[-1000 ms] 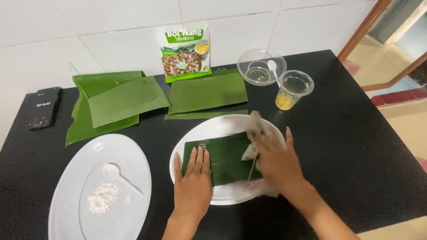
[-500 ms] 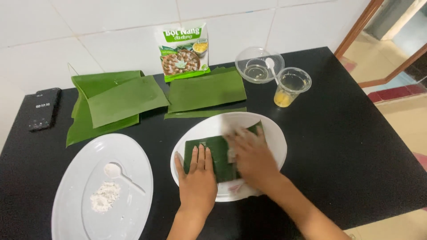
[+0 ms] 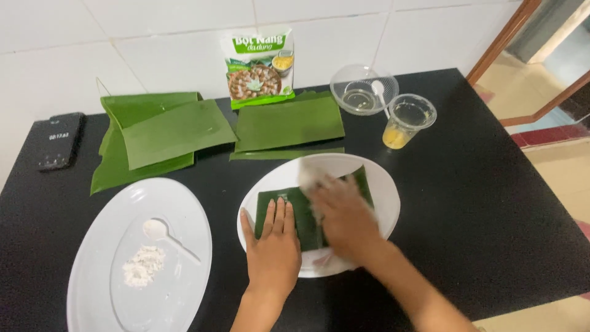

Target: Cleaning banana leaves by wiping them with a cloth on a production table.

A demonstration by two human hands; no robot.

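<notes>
A rectangular piece of green banana leaf (image 3: 302, 216) lies on a round white plate (image 3: 278, 176) on the black table. My left hand (image 3: 273, 249) rests flat on the leaf's left part, fingers together, pinning it down. My right hand (image 3: 345, 220) lies over the leaf's right half, blurred by motion. It grips a white wad of cloth or paper (image 3: 312, 176), which shows at its fingertips on the leaf's upper edge.
An oval white plate (image 3: 92, 276) at left holds a plastic spoon (image 3: 161, 232) and white powder (image 3: 142, 267). Behind are spare banana leaves (image 3: 163, 132) (image 3: 289, 123), a printed pouch (image 3: 258, 67), a clear bowl (image 3: 362, 93), a cup of yellow liquid (image 3: 409, 120) and a phone (image 3: 58, 140).
My right hand has swept leftward across the leaf with the white wad, from the plate's right rim to over the leaf's middle. My left hand has stayed flat on the leaf.
</notes>
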